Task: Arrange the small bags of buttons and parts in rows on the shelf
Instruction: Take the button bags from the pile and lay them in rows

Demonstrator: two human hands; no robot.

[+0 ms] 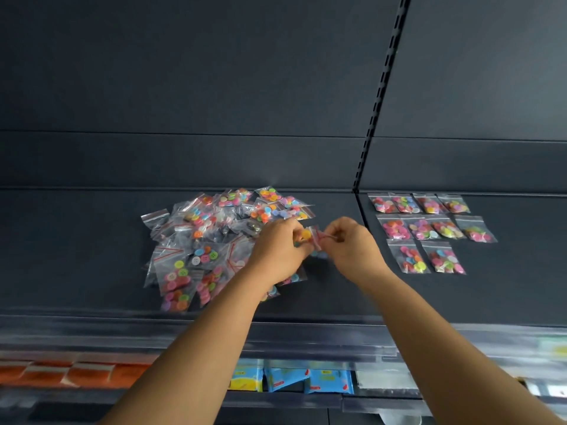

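Head view: dark shelf [92, 256], bag pile [214, 240], rows [429, 231]; both hands' fingers [294, 237] pinching one bag [310, 237].

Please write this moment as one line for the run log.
step: bag pickup | left hand and right hand: both pinch one bag | pile: unsorted | rows: ten bags laid
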